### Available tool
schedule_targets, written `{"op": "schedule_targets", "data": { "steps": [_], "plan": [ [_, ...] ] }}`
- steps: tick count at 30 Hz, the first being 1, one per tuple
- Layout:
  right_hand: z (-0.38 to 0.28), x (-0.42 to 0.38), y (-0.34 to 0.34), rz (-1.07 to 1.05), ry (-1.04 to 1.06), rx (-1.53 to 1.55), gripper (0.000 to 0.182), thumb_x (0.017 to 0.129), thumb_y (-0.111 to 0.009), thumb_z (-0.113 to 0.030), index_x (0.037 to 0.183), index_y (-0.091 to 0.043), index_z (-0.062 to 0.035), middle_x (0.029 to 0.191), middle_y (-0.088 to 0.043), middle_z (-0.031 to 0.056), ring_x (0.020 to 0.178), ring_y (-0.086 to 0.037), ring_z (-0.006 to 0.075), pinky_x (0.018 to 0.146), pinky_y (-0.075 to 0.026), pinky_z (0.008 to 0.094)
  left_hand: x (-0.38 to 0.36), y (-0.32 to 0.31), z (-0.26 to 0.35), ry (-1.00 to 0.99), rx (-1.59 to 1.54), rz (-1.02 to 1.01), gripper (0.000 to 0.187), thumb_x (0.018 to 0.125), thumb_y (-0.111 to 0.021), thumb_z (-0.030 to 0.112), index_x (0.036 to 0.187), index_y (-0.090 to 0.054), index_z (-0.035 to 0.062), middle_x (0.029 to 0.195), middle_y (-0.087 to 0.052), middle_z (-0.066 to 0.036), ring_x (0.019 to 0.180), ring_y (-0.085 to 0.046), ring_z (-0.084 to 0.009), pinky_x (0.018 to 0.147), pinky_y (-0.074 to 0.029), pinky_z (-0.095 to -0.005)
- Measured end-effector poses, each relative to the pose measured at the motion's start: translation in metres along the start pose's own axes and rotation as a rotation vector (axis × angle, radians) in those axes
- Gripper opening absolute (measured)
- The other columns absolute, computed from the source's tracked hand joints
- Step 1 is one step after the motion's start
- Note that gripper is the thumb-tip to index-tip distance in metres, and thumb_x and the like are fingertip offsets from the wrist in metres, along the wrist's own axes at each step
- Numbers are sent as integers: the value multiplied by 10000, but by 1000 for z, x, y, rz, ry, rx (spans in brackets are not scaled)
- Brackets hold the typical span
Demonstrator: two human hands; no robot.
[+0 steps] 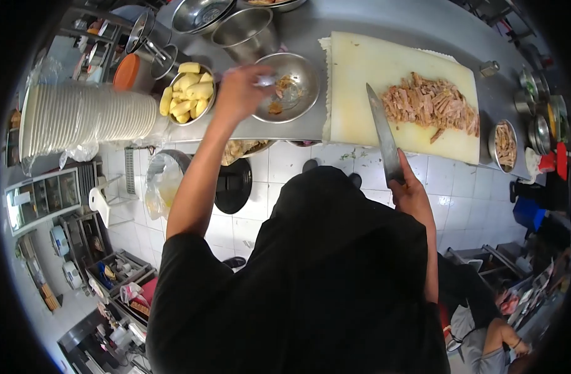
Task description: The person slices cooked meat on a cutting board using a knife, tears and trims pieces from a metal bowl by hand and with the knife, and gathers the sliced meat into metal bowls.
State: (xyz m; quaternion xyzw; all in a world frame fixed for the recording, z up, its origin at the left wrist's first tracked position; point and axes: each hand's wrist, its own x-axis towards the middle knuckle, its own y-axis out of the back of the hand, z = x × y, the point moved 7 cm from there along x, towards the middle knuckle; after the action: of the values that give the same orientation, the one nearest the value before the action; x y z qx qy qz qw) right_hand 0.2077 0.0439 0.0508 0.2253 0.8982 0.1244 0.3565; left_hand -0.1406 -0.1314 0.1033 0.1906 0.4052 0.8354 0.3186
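My right hand (412, 194) is closed round the handle of a long kitchen knife (383, 134). Its blade points away from me, over the near left part of a pale cutting board (354, 59). Sliced meat (430, 106) is heaped on the board, to the right of the blade. Over the left rim of a steel bowl (298, 115) is my left hand (243, 93), smeared by motion. A small whitish, shiny patch shows at its fingers; I cannot make out what it is. Some brownish scraps (284, 86) lie inside the bowl.
Left of the bowl stands a bowl of peeled yellow pieces (189, 93), beside wrapped stacked containers (89, 118). A deep steel pot (245, 34) stands behind. A small bowl of meat strips (505, 146) is at the right. Another person's arm (505, 336) shows at lower right.
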Motion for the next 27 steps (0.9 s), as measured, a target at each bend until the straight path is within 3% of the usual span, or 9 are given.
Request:
{"op": "schedule_targets", "data": {
  "steps": [2, 5, 8, 14, 17, 20, 23, 26, 27],
  "plan": [
    [-10, 5, -1, -17, 24, -46, 703, 910, -528, -48, 1507, -281, -324, 645, -483, 48, 504, -464, 120, 444, -448, 303, -3, -38, -7, -162, -44, -141, 389, 713, -720, 183, 1086, -701, 74, 1094, -673, -149, 969, -650, -304, 855, -508, -387],
    [-30, 7, -4, -68, -9, -87, 693, 915, -523, -56, 1509, -277, -315, 640, -488, 50, 504, -467, 124, 448, -448, 311, 13, -68, -26, -134, 191, -189, 415, 710, -661, 108, 1124, -678, 93, 1131, -647, -166, 1025, -609, -348, 934, -469, -421],
    [-33, 10, -7, -56, 17, -79, 685, 920, -521, -66, 1509, -274, -313, 635, -493, 50, 497, -466, 124, 455, -448, 318, 27, -84, -42, -222, 257, -15, 427, 722, -643, 104, 1148, -660, 105, 1119, -646, -176, 1036, -605, -358, 942, -465, -420],
    [-27, 3, -7, -27, -12, -41, 691, 918, -535, -63, 1508, -278, -312, 628, -490, 44, 486, -459, 117, 462, -447, 311, 31, -105, -31, 65, 240, -334, 295, 680, -726, 185, 957, -720, 85, 974, -685, -150, 1003, -632, -344, 907, -481, -417],
    [-17, 0, -5, -36, -33, 17, 687, 919, -540, -61, 1506, -286, -312, 630, -501, 49, 484, -473, 120, 464, -451, 313, 39, -116, -43, -44, 285, -287, 226, 683, -730, 206, 881, -733, 97, 879, -698, -128, 929, -646, -346, 858, -495, -419],
    [-12, -3, -2, -16, -21, 37, 684, 920, -544, -61, 1504, -290, -312, 637, -521, 58, 482, -492, 125, 470, -459, 317, 39, -107, -38, -113, 263, -235, 175, 723, -728, 181, 831, -715, 44, 867, -704, -127, 871, -674, -266, 765, -520, -367],
    [-6, -5, 0, 1, 0, 43, 682, 932, -530, -83, 1513, -264, -321, 578, -437, 5, 431, -436, 97, 410, -390, 285, 37, -103, -55, 237, -265, -382, 133, 776, -715, 108, 849, -686, 0, 864, -695, -103, 856, -673, -178, 718, -531, -300],
    [-2, -6, 1, 9, 29, 41, 686, 930, -534, -82, 1515, -261, -314, 573, -442, 7, 431, -437, 98, 415, -396, 285, 33, -91, -62, 424, -788, -333, 153, 805, -699, 33, 937, -652, -25, 917, -675, -87, 866, -654, -136, 710, -537, -261],
    [-1, -7, 1, 12, 24, 47, 687, 928, -536, -80, 1514, -264, -314, 573, -442, 7, 432, -437, 98, 417, -397, 285, 32, -86, -66, 460, -875, -316, 239, 803, -702, 6, 1028, -623, -16, 972, -672, -80, 849, -653, -156, 748, -550, -277]
  ]
}}
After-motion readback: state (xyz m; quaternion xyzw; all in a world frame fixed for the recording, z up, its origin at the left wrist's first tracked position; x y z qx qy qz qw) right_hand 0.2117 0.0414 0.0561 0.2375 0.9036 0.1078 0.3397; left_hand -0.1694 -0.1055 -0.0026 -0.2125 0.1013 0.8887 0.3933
